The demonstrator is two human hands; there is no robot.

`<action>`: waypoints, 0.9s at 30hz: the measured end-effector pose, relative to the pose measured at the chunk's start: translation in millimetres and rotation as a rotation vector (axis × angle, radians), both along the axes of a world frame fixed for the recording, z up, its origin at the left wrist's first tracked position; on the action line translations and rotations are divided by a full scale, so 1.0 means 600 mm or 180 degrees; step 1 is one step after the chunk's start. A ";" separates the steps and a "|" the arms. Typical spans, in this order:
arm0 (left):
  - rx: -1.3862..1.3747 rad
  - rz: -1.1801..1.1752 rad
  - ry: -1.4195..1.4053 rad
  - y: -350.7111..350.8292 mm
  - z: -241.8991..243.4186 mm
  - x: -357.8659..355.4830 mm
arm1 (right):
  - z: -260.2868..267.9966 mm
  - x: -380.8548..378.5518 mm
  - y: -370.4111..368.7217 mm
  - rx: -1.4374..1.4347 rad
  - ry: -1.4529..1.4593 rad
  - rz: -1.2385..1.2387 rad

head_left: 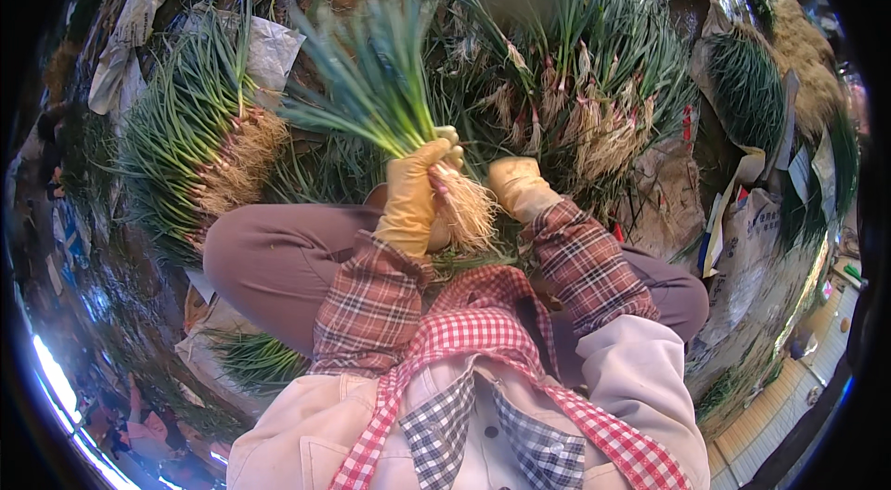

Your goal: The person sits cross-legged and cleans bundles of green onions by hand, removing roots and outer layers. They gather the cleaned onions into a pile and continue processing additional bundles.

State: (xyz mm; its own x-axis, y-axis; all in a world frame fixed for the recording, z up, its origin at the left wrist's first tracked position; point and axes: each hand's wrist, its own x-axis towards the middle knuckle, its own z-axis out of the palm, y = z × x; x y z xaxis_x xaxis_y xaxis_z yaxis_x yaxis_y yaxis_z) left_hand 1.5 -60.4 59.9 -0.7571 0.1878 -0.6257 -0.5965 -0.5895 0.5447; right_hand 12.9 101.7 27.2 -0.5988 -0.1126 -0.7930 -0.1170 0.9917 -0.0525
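Observation:
My left hand [409,192], in a yellow rubber glove, is shut around a bunch of spring onions [411,107] just above their reddish bulbs. The green leaves fan up and away from me, blurred at the tips, and the pale roots [468,208] hang toward my lap. Just right of these roots is my right hand [521,185], gloved alike. Its fingers point down and away out of sight, so its hold cannot be made out. Beyond it lies a large heap of spring onions [585,79], roots toward me.
At the left, a stack of spring onions [188,142] lies with its roots turned inward. Wrapped greens [746,90] and a printed sack [748,253] are at the right. More greens [257,358] lie behind my left knee [243,246]. Loose leaves litter the ground.

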 end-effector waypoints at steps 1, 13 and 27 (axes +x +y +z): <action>0.0249 0.0214 0.0062 -0.003 0.004 -0.008 | -0.005 -0.012 0.012 0.0039 -0.0930 0.0368; 0.1527 0.0170 -0.0743 0.006 -0.037 -0.027 | -0.048 -0.220 0.103 -0.0008 0.2520 -0.1049; 0.1708 -0.0270 -0.0722 0.019 -0.021 0.024 | 0.035 0.007 0.035 -0.3502 -0.0602 -0.4267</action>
State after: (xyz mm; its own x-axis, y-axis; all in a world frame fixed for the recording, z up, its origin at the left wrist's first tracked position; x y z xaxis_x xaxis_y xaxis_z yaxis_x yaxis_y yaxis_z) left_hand 15.7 -48.9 47.6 -0.5838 0.5771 -0.5710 -0.7204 -0.6926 0.0366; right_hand 17.1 122.6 47.9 -0.6361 -0.1470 -0.7574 0.7716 -0.1162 -0.6255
